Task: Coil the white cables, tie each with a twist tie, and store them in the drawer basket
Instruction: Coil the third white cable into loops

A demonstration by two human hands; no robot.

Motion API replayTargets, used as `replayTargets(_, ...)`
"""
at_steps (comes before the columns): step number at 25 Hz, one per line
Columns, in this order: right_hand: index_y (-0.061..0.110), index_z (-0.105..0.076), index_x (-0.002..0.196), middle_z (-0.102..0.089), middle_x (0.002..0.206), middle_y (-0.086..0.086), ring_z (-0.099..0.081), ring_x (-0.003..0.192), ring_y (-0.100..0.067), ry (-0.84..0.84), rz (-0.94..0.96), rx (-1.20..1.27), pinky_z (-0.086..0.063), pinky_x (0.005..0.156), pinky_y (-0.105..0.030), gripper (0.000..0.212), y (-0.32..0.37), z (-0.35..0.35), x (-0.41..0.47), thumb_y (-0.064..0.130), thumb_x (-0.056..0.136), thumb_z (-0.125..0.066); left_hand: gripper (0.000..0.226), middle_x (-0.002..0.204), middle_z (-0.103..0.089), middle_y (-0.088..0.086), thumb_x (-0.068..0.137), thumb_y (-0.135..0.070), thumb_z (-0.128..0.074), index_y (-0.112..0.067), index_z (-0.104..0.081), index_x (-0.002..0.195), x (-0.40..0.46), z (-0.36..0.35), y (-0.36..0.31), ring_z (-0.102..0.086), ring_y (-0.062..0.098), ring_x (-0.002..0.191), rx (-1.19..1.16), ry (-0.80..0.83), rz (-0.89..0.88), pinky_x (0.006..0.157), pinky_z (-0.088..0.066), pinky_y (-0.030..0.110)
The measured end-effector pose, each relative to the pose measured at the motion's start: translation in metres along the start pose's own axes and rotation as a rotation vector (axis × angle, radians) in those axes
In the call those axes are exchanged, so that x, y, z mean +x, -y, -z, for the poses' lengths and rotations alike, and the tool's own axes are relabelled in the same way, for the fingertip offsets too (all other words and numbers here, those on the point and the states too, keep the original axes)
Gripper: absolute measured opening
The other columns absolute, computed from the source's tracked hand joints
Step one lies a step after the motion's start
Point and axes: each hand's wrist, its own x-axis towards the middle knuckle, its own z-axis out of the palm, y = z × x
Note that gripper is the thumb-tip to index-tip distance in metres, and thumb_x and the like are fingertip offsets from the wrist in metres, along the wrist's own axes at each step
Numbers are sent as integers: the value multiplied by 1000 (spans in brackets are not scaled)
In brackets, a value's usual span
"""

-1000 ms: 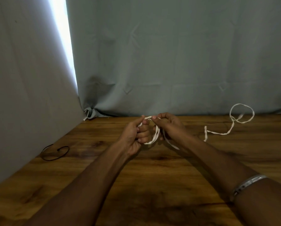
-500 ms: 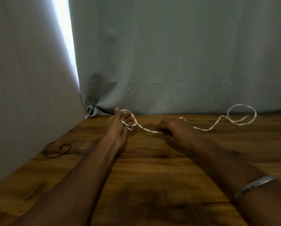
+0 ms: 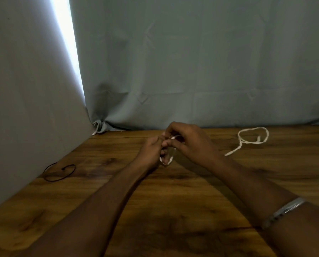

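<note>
A white cable [image 3: 252, 138] lies on the wooden table [image 3: 173, 191], its free end looped at the back right. Its near part is wound in small loops around the fingers of my left hand [image 3: 151, 151], which is closed on the coil. My right hand [image 3: 190, 143] sits just right of and above the left one, fingers pinching the cable at the coil. Where the cable runs from the loose strand into my hands is hidden behind my right hand. No drawer basket is in view.
A thin black twist tie [image 3: 59, 172] lies curved on the table at the left, near the grey cloth wall [image 3: 25, 108]. A grey curtain [image 3: 192, 62] closes off the back edge. A silver bracelet [image 3: 282, 212] sits on my right wrist.
My hands were spread apart with the cable stretched between them; now they have come together again. The loose length on the table is shorter and its loop sits nearer.
</note>
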Motion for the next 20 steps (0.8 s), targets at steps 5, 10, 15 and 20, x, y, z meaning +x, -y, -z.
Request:
replayTargets(5,23,-72,90,-72,79,4,-62,68,-7,-112,-339,354,-49,64,-29,25,-8,1,-1,46,86,-78,44,51,-33,-6,100,-53,-51,-16,-56,77,-16,-16,-20,-26,4,32,-179,47,83,35,-19,14)
replayTargets(10,5,-77,109,-78,102,-19,-73,91,-26,156,-687,907,-55,81,-34,41,-3,-5,-5,41,98,-61,64,37,-34,-5,105,-34,-54,-18,-54,43,-12,-12,-20,-26,6,27,-249,-52,36,43,-25,16)
replayTargets(15,4,-70,94,-74,92,-16,-73,88,-28,227,-892,1071,-61,79,-35,32,10,-12,2,19,108,-45,42,44,-41,-3,103,-40,-58,-15,-54,69,0,3,-8,-39,10,35,-58,-178,55,49,-35,25)
replayTargets(20,5,-60,80,-57,47,3,-50,37,-4,32,-882,1072,-43,44,-17,38,15,-9,11,13,110,-37,41,46,-44,-3,110,-29,-44,-8,-52,75,4,-7,-7,-48,12,44,-254,-81,78,56,-48,27)
